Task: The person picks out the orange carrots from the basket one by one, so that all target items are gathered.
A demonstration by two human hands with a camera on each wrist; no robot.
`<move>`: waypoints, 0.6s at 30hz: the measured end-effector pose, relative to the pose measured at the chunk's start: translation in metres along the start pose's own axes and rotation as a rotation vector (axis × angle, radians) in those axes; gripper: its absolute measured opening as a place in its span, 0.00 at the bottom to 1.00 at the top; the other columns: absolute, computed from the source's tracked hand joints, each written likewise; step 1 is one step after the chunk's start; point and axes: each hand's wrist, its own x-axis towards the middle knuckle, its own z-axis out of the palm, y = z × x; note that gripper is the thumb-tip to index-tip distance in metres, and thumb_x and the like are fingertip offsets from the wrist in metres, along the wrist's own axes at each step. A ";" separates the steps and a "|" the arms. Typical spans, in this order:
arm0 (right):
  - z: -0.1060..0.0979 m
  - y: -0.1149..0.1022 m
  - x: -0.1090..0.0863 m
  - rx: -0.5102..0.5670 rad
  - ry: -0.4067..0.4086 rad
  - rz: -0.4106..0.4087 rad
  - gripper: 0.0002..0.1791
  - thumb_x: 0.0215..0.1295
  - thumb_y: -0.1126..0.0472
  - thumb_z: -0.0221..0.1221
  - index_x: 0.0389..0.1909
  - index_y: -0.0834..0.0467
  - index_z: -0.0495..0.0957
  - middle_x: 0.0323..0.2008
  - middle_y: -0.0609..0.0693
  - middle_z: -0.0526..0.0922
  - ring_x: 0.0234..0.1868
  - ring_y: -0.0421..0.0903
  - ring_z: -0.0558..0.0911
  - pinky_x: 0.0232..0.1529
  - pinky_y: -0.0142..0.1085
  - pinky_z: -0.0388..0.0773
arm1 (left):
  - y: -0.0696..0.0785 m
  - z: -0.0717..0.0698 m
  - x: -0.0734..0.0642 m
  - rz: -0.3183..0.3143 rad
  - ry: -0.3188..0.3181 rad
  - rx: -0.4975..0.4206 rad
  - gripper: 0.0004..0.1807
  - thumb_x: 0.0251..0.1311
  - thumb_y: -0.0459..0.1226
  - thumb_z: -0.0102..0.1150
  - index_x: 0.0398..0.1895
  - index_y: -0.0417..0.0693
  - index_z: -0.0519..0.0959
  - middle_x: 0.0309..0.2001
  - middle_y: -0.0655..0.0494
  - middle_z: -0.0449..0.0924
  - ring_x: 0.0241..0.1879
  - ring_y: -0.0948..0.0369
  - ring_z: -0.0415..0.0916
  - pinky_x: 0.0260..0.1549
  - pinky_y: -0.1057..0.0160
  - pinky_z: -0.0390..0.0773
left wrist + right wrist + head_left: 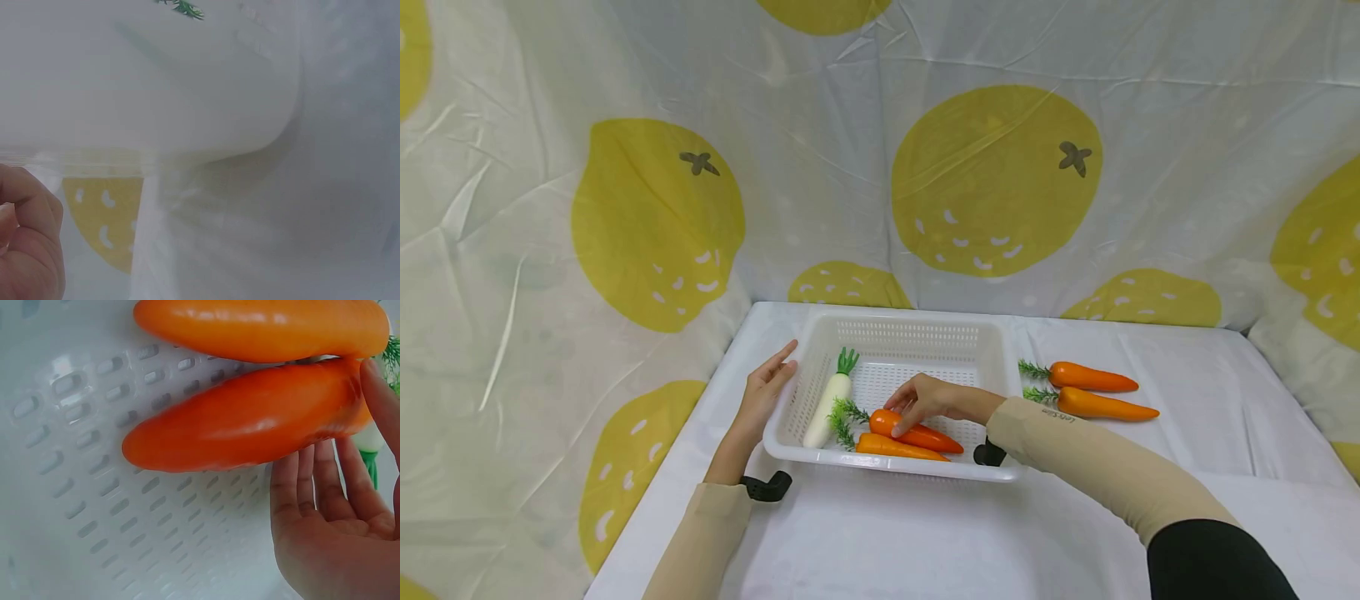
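A white plastic basket [1009, 358] with slotted walls stands on the table. My right hand [928, 398] reaches inside it and holds a red-orange carrot [934, 437] near its leafy end. In the right wrist view the thumb lies on one side of this carrot [250, 419] and the fingers on the other. Beside it, a lighter orange carrot [895, 447] lies along the basket's near wall. A white radish [829, 408] with a green top rests at the left inside. My left hand [762, 398] is at the basket's left rim, fingers mostly extended; whether it touches is unclear.
Two more carrots, one upper [1093, 377] and one lower [1105, 406], lie on the white tablecloth [925, 533] to the right of the basket. A lemon-printed curtain [820, 167] hangs behind the table and on both sides.
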 end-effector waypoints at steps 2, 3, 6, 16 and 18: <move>0.000 0.000 0.000 -0.019 0.000 0.000 0.22 0.51 0.65 0.76 0.49 0.62 0.85 0.38 0.50 0.83 0.40 0.45 0.78 0.43 0.33 0.78 | -0.001 0.000 0.000 0.003 -0.001 0.000 0.27 0.75 0.44 0.52 0.74 0.50 0.66 0.38 0.55 0.73 0.37 0.66 0.73 0.36 0.71 0.76; 0.001 0.000 -0.001 -0.025 -0.002 -0.002 0.22 0.50 0.66 0.76 0.49 0.62 0.85 0.38 0.50 0.83 0.39 0.45 0.78 0.43 0.33 0.78 | -0.001 0.000 0.000 0.003 -0.002 0.003 0.27 0.75 0.44 0.52 0.74 0.50 0.66 0.38 0.55 0.73 0.37 0.66 0.73 0.36 0.71 0.76; 0.002 0.001 -0.001 -0.036 -0.007 -0.014 0.23 0.50 0.66 0.77 0.49 0.61 0.85 0.39 0.49 0.83 0.39 0.45 0.78 0.42 0.34 0.78 | -0.001 0.000 -0.001 -0.008 -0.002 -0.004 0.27 0.75 0.44 0.52 0.74 0.51 0.66 0.38 0.55 0.73 0.37 0.66 0.73 0.36 0.71 0.76; 0.000 -0.003 -0.002 -0.092 0.000 -0.087 0.24 0.50 0.69 0.75 0.51 0.62 0.85 0.42 0.49 0.83 0.43 0.46 0.78 0.46 0.35 0.77 | 0.006 -0.001 -0.001 -0.040 -0.030 -0.048 0.26 0.76 0.37 0.50 0.75 0.46 0.64 0.40 0.50 0.74 0.38 0.64 0.75 0.35 0.69 0.77; -0.002 -0.004 -0.002 -0.094 -0.003 -0.106 0.24 0.50 0.69 0.75 0.52 0.61 0.84 0.41 0.49 0.83 0.44 0.47 0.78 0.47 0.35 0.77 | 0.005 -0.001 -0.001 -0.031 -0.030 -0.040 0.26 0.76 0.39 0.50 0.75 0.47 0.65 0.39 0.51 0.74 0.38 0.65 0.75 0.35 0.70 0.77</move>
